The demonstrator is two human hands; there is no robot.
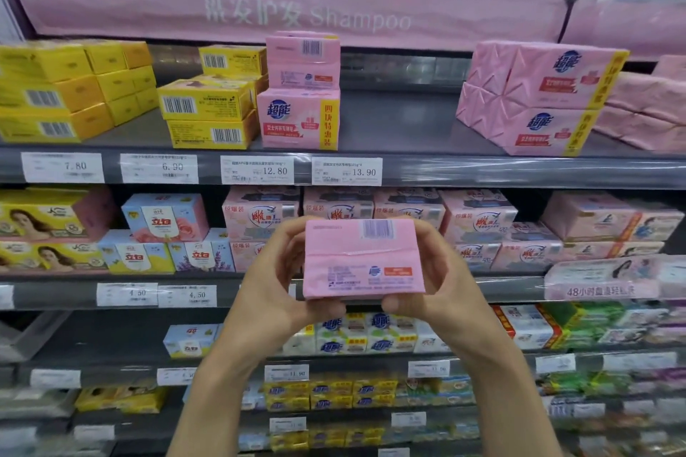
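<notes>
In front of the shelves (482,174), the pink soap pack (363,258) is sitting long-side level, left hand (274,282) and right hand (441,282) each gripping an end. The matching pink stack (300,93) is waiting up and left, nearer the left hand.

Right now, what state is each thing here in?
pink soap pack: held off the shelves, barcode side showing.
left hand: grips its left edge.
right hand: grips its right edge.
pink packs on shelf: two stacked.
yellow boxes: stacked, closed.
</notes>
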